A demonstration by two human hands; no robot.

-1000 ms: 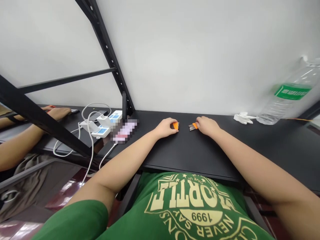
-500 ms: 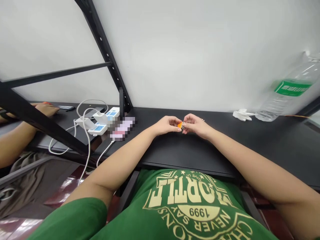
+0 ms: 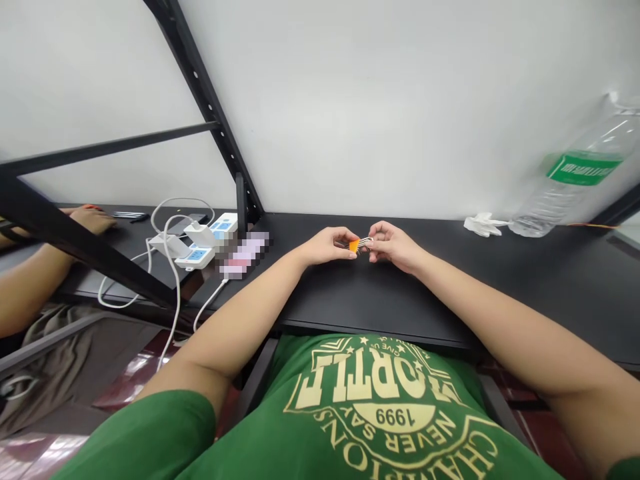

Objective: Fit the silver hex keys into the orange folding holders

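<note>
My left hand (image 3: 330,246) pinches a small orange piece (image 3: 354,246) between thumb and fingers, just above the black tabletop. Several thin, silvery, wire-like strips (image 3: 365,242) stretch from the orange piece toward the right. My right hand (image 3: 393,247) has its thumb and fingers closed on the far end of these strips. Both hands face each other in front of my chest, with the small object between them. Its exact kind is too small to make out.
Left of my arm are a white power strip (image 3: 193,257) with plugs and cables, and a blurred-out phone (image 3: 245,255). Another person's hand (image 3: 93,220) rests beyond the black metal frame (image 3: 220,130). Crumpled white tissue (image 3: 483,225) and a plastic bottle (image 3: 545,203) stand at the right.
My hands have drawn slightly apart. More of the silvery strips now shows between them, and the orange piece has shifted a little left with my left hand.
</note>
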